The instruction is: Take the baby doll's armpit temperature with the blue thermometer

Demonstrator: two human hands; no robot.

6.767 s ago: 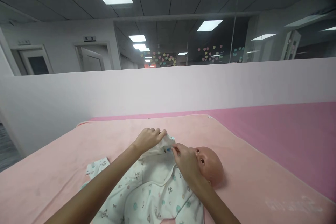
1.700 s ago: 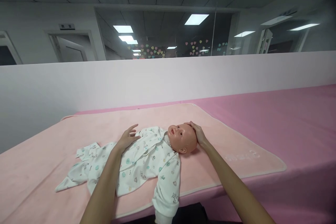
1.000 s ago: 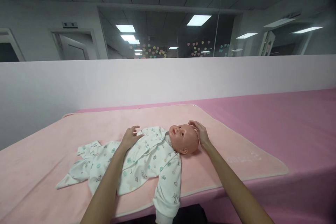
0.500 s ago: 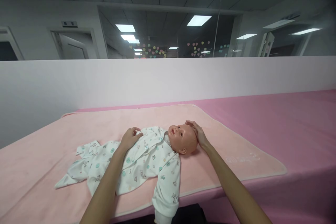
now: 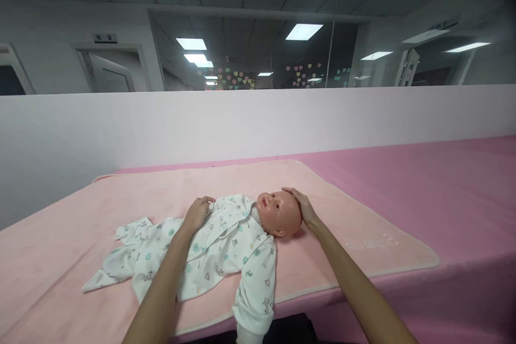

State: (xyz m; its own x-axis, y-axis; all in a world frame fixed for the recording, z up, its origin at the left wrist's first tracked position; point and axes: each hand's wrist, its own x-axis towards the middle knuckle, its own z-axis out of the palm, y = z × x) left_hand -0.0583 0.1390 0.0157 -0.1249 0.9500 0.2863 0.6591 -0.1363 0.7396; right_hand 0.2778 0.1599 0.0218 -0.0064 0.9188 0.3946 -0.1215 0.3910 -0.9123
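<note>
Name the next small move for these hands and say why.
I'd probably have the left hand bring the doll's near sleeve fully onto the peach blanket: its cuff hangs past the blanket's front edge. The right hand cups the doll's head, so it could steady the doll meanwhile.

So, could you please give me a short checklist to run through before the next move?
1. Bald plastic baby doll lying face up on the pale-edged peach fabric blanket: ok.
2. Right hand against the crown of the doll's head: ok, palm cupped around it.
3. Left hand gripping the white fabric top with small green and grey prints: cannot tell; it rests there, fingertips partly hidden.
4. Front of the top drawn together: ok.
5. Every fastening done up: cannot tell, too small.
6. Near sleeve wholly on the blanket: not ok, its lower end hangs past the front edge.
</note>
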